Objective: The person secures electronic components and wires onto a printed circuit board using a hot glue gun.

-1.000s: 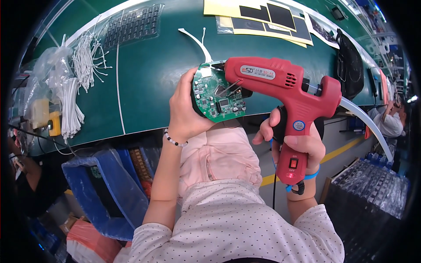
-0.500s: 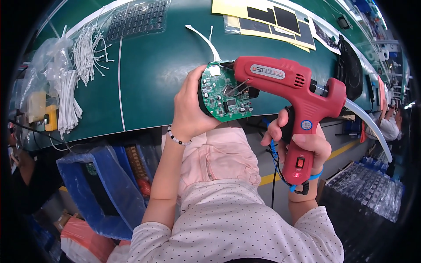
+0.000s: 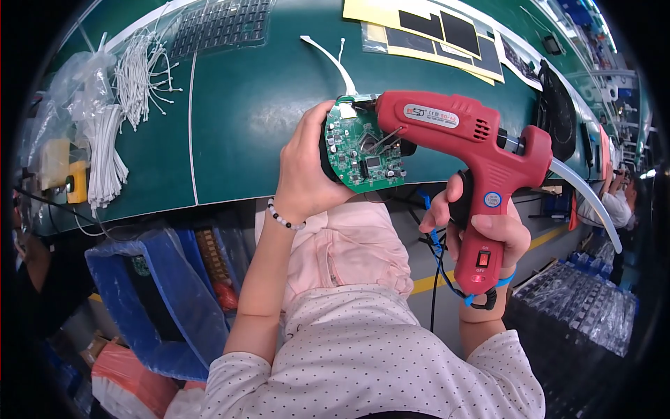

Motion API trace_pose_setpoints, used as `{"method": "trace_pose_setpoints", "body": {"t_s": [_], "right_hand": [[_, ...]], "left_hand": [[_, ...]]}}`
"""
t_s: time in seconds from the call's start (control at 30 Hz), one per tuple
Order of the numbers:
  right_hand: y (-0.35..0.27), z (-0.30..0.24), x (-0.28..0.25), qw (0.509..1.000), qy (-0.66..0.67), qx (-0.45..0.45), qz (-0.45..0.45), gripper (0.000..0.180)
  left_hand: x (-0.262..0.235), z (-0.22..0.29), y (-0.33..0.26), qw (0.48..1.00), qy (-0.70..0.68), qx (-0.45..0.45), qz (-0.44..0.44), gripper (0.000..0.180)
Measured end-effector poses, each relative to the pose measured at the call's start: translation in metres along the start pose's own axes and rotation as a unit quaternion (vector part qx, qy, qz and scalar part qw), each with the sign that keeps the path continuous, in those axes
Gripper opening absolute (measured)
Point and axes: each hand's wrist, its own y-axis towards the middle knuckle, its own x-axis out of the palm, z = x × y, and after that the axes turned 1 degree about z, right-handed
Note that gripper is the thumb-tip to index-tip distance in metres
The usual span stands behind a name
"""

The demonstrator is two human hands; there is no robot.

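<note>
My left hand (image 3: 305, 164) grips a green circuit board (image 3: 349, 157) by its left side, fingers behind it and thumb along the lower edge. Part of a dark housing shows behind the board. A white cable (image 3: 335, 61) rises from a white connector (image 3: 347, 110) at the board's top. In my right hand (image 3: 499, 230) is a red hot glue gun (image 3: 447, 129), its handle wrapped by the fingers. The gun's nozzle is at the top of the board, beside the connector; whether it touches cannot be told. A translucent glue stick (image 3: 590, 199) sticks out of the gun's back.
Bundles of white cables (image 3: 108, 157) and clear plastic bags (image 3: 64, 115) lie on the left of the green table (image 3: 237, 119). A tray of black parts (image 3: 220, 28) and yellow sheets (image 3: 447, 38) lie at the back. Below left stands a blue-lined bin (image 3: 150, 300).
The board and glue gun have shifted slightly right in the picture, together with both hands. The nozzle stays at the top of the board by the connector.
</note>
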Motion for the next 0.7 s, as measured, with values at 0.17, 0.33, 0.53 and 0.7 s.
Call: {"method": "trace_pose_setpoints", "body": {"t_s": [0.17,0.33,0.53,0.7], "right_hand": [[0.0014,0.001,0.0002,1.0,-0.012,-0.008,0.003,0.043],[0.0015,0.0024,0.0038,0.999,0.006,-0.027,0.02,0.046],[0.0018,0.001,0.0009,1.0,-0.003,-0.021,0.01,0.048],[0.0015,0.0003,0.0039,1.0,-0.011,-0.021,0.006,0.047]], "left_hand": [[0.0005,-0.0001,0.0012,1.0,0.003,0.001,-0.001,0.084],[-0.0021,0.0001,0.0009,1.0,0.012,0.008,0.0,0.084],[-0.0009,-0.0011,0.0003,1.0,0.012,0.008,-0.001,0.084],[-0.0019,-0.001,-0.0001,1.0,0.01,0.011,0.001,0.084]]}}
